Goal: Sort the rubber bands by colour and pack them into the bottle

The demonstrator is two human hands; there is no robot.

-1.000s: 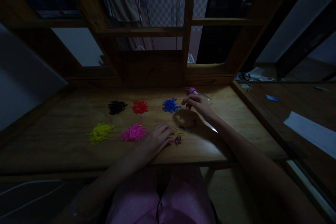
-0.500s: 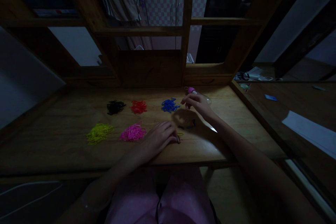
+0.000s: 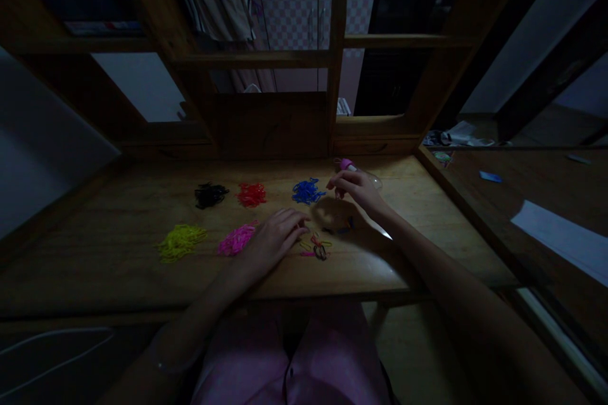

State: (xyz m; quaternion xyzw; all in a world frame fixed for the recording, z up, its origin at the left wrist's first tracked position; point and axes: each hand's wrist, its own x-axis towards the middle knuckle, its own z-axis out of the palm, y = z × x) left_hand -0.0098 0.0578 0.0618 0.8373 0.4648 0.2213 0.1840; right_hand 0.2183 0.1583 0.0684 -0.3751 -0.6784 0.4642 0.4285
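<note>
My left hand (image 3: 280, 234) hovers low over the desk, fingers stretched and thumb apart, nothing visible in it. Just right of its fingertips lies a small mixed cluster of rubber bands (image 3: 320, 252) in black, yellow, orange and pink. Beside the wrist is a pile of pink rubber bands (image 3: 236, 239), partly covered by the hand. My right hand (image 3: 354, 188) is raised above the desk with loosely bent fingers slightly apart; no band shows between them. Left of its fingertips sits a blue rubber band pile (image 3: 307, 191). A few dark bands (image 3: 346, 226) lie below it in shadow.
Black (image 3: 210, 195), red (image 3: 251, 194) and yellow (image 3: 181, 242) rubber band piles lie to the left. A clear, rounded object with a purple end (image 3: 346, 164) is behind my right hand. Wooden shelves rise at the back. White paper (image 3: 563, 237) lies on the right-hand surface.
My left hand has moved left and slightly away from me, lifting off the mixed bands and uncovering orange, yellow and pink ones. The right hand has stayed almost still.
</note>
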